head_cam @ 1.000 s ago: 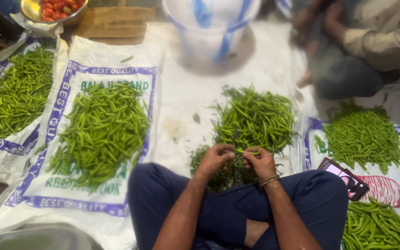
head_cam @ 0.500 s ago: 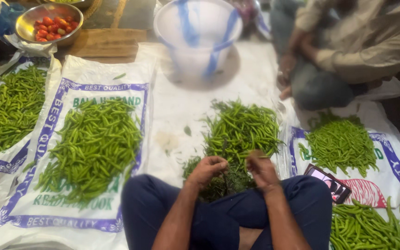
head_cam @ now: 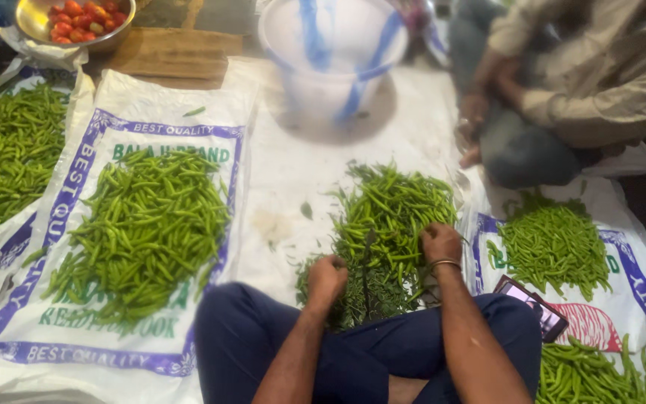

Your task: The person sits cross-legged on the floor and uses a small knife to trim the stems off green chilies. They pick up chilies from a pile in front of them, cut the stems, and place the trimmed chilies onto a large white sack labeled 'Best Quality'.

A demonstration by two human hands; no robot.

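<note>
Left hand (head_cam: 328, 275) fisted on dark stems at near edge of green chilli pile (head_cam: 392, 217), right hand (head_cam: 441, 243) curled in same pile, grasp contents unclear, white bucket (head_cam: 330, 56) beyond, phone (head_cam: 532, 305) right of right hand, sorted chilli heap on sack (head_cam: 147, 228) left, seated person (head_cam: 562, 90) far right.

There is one view only, from a camera on the person's head; it looks steeply down and forward over the crossed legs; the left hand (head_cam: 328, 275) and the right hand (head_cam: 441, 243) lie near, at the lower middle; the white bucket (head_cam: 332, 56) stands far, at the top edge.
</note>
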